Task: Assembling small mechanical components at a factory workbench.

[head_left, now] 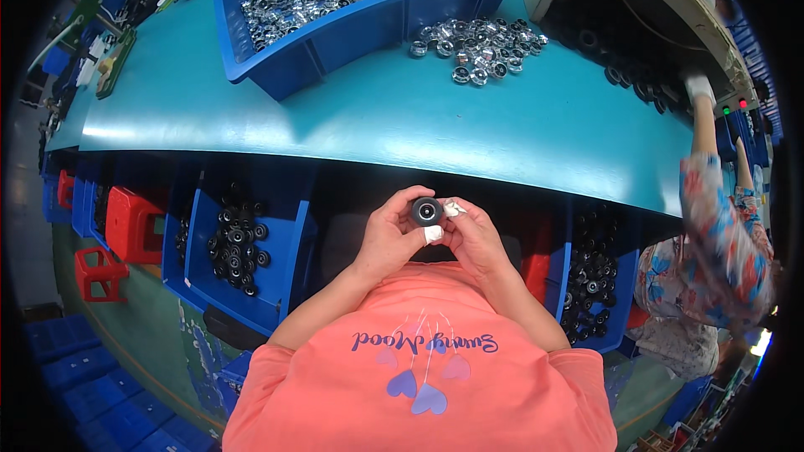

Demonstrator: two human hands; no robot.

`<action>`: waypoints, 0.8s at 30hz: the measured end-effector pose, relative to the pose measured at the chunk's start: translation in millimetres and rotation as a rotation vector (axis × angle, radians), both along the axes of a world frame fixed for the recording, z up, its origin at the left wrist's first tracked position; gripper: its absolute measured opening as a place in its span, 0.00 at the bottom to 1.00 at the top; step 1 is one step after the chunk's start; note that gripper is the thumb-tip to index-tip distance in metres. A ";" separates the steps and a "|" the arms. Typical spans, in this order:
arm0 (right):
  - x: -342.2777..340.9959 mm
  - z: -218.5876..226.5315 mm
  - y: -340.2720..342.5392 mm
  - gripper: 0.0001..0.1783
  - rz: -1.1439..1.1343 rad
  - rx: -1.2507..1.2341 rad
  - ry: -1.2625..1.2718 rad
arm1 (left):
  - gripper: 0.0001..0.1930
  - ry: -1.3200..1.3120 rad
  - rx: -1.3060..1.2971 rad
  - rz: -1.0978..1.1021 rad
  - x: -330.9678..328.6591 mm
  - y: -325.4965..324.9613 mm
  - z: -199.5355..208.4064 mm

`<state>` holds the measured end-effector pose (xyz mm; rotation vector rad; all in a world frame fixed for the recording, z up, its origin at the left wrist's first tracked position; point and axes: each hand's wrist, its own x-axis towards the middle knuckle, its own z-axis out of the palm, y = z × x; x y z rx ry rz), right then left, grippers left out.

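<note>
A small black toy-like wheel with a silvery hub is held up in front of my chest, its round face toward me. My left hand grips it from the left, fingertips above and thumb below. From the other side, my right hand has its bent fingers pressed against the wheel's right edge. White wrapping covers some fingertips. Beyond the hands lies the near edge of a teal tabletop. The side of the wheel facing away is hidden.
A blue bin of clear hubs stands on the table, with loose hubs beside it. Blue crates with black wheels flank me. At right, a co-worker's arm reaches toward a machine. Red stools stand left.
</note>
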<state>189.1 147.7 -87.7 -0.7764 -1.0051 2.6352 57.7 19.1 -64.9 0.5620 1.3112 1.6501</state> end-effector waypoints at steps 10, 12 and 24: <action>9.6 64.8 54.5 0.07 -0.242 1.178 -0.200 | 0.28 0.445 -0.222 0.348 -64.4 -66.5 11.7; 8.5 82.1 109.5 0.08 -0.359 1.330 -0.246 | 0.28 0.738 -0.391 0.508 -102.7 -102.2 11.9; -63.4 77.1 353.8 0.28 -0.404 1.896 -1.115 | 0.23 0.857 -0.411 0.547 -80.4 -109.2 19.8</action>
